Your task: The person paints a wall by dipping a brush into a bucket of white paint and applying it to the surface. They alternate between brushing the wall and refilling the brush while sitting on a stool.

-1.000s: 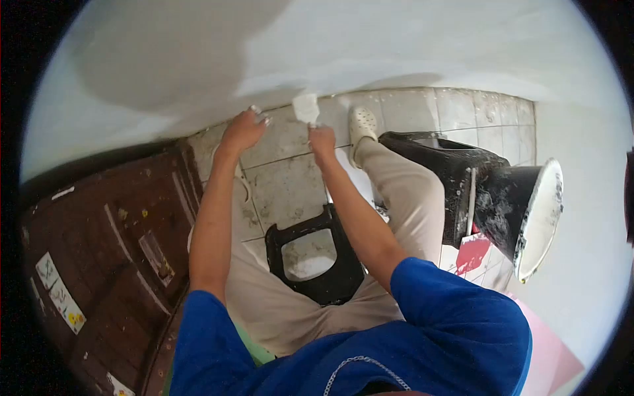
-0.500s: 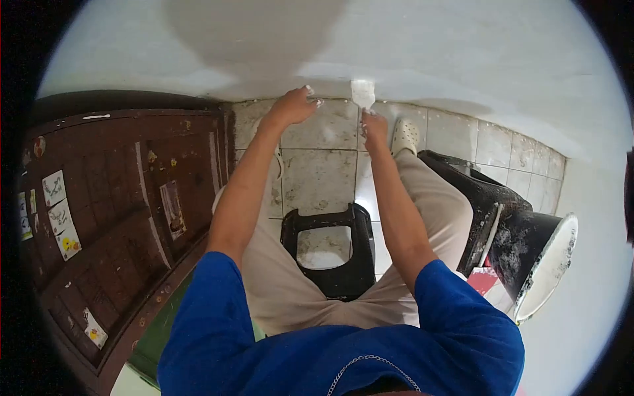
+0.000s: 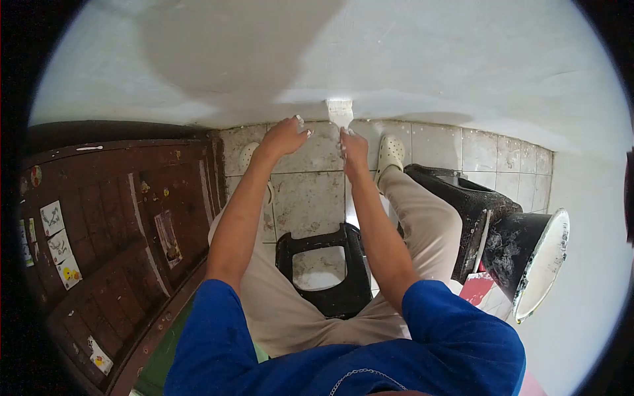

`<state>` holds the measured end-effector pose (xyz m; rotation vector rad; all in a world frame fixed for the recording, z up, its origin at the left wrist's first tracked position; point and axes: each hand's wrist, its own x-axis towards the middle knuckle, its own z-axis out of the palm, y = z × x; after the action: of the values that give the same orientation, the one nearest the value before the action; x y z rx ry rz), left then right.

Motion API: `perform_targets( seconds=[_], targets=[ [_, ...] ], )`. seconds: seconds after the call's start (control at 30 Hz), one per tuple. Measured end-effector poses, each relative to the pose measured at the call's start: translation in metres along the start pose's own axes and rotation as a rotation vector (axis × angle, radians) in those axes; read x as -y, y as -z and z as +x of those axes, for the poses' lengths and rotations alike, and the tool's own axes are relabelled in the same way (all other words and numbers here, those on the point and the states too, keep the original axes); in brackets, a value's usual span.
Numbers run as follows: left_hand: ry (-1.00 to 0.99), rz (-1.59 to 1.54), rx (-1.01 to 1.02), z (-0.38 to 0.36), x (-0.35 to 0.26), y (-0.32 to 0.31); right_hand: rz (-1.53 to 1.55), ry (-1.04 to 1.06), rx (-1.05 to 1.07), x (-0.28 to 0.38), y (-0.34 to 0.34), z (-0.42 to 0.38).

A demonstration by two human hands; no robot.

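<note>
My right hand [image 3: 354, 149] is wrapped round the handle of a putty knife [image 3: 340, 113] whose wide blade is coated white. The blade's broad edge meets the low part of the white wall [image 3: 396, 59], just above the floor tiles. To its left, my left hand [image 3: 284, 137] hovers near the wall's foot with finger and thumb apart. White smears mark its fingertips, and nothing shows between them.
Between my legs stands a black stool [image 3: 323, 300]. On the right are another black stool-like piece [image 3: 462, 191] and a tilted black bucket [image 3: 512, 247] with a white-smeared rim. A brown wooden door [image 3: 105, 231] with stickers stands at left. Tiled floor [image 3: 307, 204] meets the wall.
The view has tilted, so wall and floor sit lower in it. The putty knife, still in my right hand, has shifted slightly left along the wall. My left hand stays beside it, apart.
</note>
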<state>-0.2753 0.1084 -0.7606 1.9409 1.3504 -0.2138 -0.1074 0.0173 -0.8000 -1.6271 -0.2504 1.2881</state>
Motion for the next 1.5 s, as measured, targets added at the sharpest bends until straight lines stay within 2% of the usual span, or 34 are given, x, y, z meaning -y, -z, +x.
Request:
perform_targets(
  seconds=[0.1, 0.23, 0.33, 0.43, 0.53, 0.63, 0.73, 0.83, 0.93, 1.03, 1.13, 1.23, 1.33, 1.4, 1.43, 1.5],
  targets=[
    [-0.012, -0.012, -0.058, 0.002, 0.000, -0.002, 0.011, -0.025, -0.012, -0.008, 0.004, -0.002],
    [0.023, -0.017, -0.012, -0.002, -0.006, 0.004, -0.009, -0.031, -0.009, -0.004, -0.003, 0.018],
    [0.032, -0.038, 0.029, -0.007, -0.008, 0.008, 0.230, 0.004, 0.032, 0.010, 0.000, -0.008],
    [0.054, -0.046, 0.045, -0.005, -0.007, 0.012, 0.120, 0.030, -0.062, 0.027, 0.001, -0.044],
    [0.017, -0.051, 0.004, -0.004, -0.007, 0.007, 0.016, -0.023, -0.072, -0.013, 0.006, -0.014],
    [-0.027, -0.092, -0.029, -0.009, -0.003, 0.011, -0.146, -0.059, -0.094, 0.009, -0.012, 0.006],
    [-0.012, -0.137, -0.034, -0.016, 0.007, 0.009, 0.113, 0.049, 0.055, 0.020, -0.007, -0.012],
    [0.014, -0.145, -0.035, -0.020, 0.000, 0.024, 0.027, 0.151, -0.008, 0.025, -0.013, -0.047],
    [-0.023, -0.108, -0.082, -0.019, 0.005, 0.016, 0.007, 0.018, 0.027, 0.001, -0.015, -0.038],
    [-0.024, -0.131, -0.101, -0.025, 0.006, 0.021, -0.136, -0.022, -0.047, -0.024, -0.025, 0.009],
    [-0.010, -0.141, -0.087, -0.030, 0.017, 0.016, 0.131, 0.027, 0.060, 0.006, -0.029, -0.003],
    [0.011, -0.150, -0.085, -0.023, 0.018, 0.025, 0.046, 0.039, -0.036, 0.023, -0.029, -0.051],
    [0.009, -0.102, -0.104, -0.027, 0.018, 0.022, 0.025, -0.073, -0.042, -0.018, -0.014, -0.026],
    [0.003, -0.097, -0.120, -0.028, 0.017, 0.019, -0.073, -0.051, -0.073, -0.038, -0.017, 0.011],
    [0.007, -0.096, -0.107, -0.027, 0.017, 0.021, -0.121, -0.040, -0.086, -0.040, -0.021, 0.026],
    [0.023, -0.103, -0.072, -0.031, 0.017, 0.024, 0.016, -0.036, -0.045, -0.009, -0.030, 0.014]
  ],
)
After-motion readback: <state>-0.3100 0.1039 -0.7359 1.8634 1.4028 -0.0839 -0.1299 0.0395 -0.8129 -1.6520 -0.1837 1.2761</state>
